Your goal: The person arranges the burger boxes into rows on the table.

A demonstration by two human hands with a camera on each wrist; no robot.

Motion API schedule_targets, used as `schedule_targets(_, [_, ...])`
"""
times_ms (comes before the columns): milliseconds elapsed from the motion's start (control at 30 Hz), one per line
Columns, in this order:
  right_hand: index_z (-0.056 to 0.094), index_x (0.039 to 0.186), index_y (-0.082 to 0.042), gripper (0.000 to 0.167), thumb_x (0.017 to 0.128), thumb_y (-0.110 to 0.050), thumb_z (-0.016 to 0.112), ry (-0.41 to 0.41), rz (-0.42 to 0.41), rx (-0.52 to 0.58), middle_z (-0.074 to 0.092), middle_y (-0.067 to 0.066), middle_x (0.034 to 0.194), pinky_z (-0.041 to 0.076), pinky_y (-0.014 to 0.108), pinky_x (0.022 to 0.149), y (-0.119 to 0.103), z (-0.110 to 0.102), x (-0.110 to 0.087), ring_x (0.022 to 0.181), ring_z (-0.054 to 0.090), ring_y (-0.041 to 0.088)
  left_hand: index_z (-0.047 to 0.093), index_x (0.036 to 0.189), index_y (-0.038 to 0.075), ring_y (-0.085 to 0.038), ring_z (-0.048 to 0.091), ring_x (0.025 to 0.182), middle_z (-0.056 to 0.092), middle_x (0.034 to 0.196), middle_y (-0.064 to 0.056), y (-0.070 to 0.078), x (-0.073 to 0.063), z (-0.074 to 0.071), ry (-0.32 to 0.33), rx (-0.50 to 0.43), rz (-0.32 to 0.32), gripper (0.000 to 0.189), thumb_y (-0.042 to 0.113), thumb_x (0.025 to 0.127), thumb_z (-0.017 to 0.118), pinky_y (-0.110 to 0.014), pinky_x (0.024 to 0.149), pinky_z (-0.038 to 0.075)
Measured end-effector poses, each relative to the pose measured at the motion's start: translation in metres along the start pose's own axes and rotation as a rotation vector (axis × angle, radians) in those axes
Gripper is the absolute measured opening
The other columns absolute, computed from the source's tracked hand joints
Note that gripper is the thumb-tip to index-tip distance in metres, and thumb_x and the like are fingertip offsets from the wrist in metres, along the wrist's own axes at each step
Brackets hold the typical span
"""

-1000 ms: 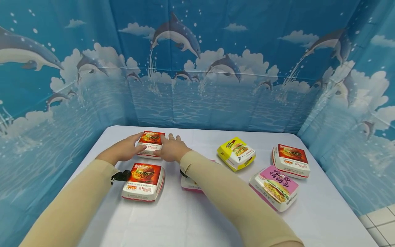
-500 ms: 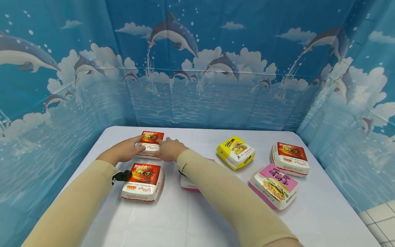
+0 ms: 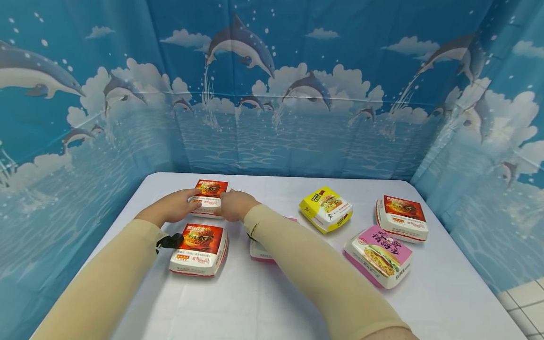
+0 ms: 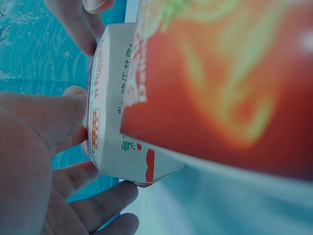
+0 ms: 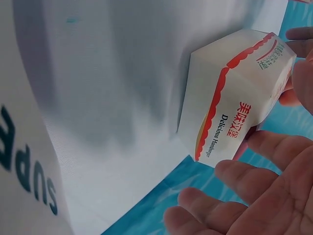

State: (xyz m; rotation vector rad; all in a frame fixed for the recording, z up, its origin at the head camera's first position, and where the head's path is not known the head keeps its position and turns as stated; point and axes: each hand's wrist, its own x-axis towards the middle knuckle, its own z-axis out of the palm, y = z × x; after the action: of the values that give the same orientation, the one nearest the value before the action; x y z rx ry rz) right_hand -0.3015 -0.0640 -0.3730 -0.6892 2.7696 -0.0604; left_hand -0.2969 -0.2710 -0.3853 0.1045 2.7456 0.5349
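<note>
At the back left of the table, a red-and-white hamburger box (image 3: 210,198) stands between my two hands. My left hand (image 3: 172,208) holds its left side, thumb at the near top edge and fingers beside the wall. On the opposite side, my right hand (image 3: 238,206) holds it, fingertips against the box (image 5: 230,98) in the right wrist view; the ring and little fingers there stand off it. A second red-and-white hamburger box (image 3: 199,250) sits nearer, beside my left wrist. The red top (image 4: 210,88) of a box fills much of the left wrist view.
Under my right forearm, a pink-edged box (image 3: 261,251) is mostly hidden. Towards the right are a yellow box (image 3: 326,210), a pink burger box (image 3: 378,256) and another red-and-white box (image 3: 401,218). A dolphin-print curtain (image 3: 272,132) borders the white table (image 3: 212,307).
Both hands stay around the far-left box, which has barely moved. My right fingers, raised and visible earlier, have drawn down behind the hand. The other boxes lie as before.
</note>
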Motion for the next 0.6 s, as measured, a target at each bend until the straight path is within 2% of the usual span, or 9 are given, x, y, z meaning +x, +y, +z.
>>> schedule_targets(67, [0.05,0.158,-0.014,0.065,0.108,-0.055,0.051,0.014,-0.005,-0.007,0.051,0.003,0.162,0.04,0.039,0.125,0.0003,-0.0003,0.0003,0.156,0.039,0.022,0.029,0.167,0.012,-0.048,0.036,0.152,0.034,0.167,-0.026,0.0001,0.0008,0.0007,-0.004,-0.001,-0.002,0.071,0.044,0.109,0.054,-0.07,0.122,0.031])
schedule_targets(233, [0.046,0.16,-0.014,0.067,0.107,-0.052,0.055,0.026,-0.006,0.01,0.054,0.006,0.16,0.043,0.038,0.122,0.0026,-0.0009,0.0016,0.149,0.049,0.021,0.032,0.166,0.014,-0.048,0.037,0.152,0.036,0.167,-0.026,0.0024,0.0025,0.0023,-0.014,0.013,0.013,0.069,0.044,0.108,0.054,-0.069,0.122,0.032])
schedule_targets(400, [0.04,0.164,-0.016,0.067,0.107,-0.049,0.056,0.018,-0.02,-0.011,0.051,0.005,0.163,0.043,0.038,0.122,0.0057,-0.0007,0.0022,0.149,0.05,0.021,0.034,0.166,0.016,-0.047,0.037,0.153,0.036,0.168,-0.024,0.0071,0.0001,0.0031,-0.015,0.016,0.023,0.065,0.041,0.109,0.054,-0.068,0.122,0.032])
schedule_targets(600, [0.041,0.163,-0.018,0.065,0.107,-0.048,0.056,0.013,-0.03,-0.035,0.052,0.003,0.162,0.044,0.038,0.121,0.006,-0.0016,0.0016,0.147,0.051,0.02,0.033,0.166,0.019,-0.048,0.038,0.151,0.037,0.167,-0.025,0.006,-0.0037,0.0002,-0.027,0.03,0.02,0.065,0.04,0.109,0.055,-0.069,0.121,0.033])
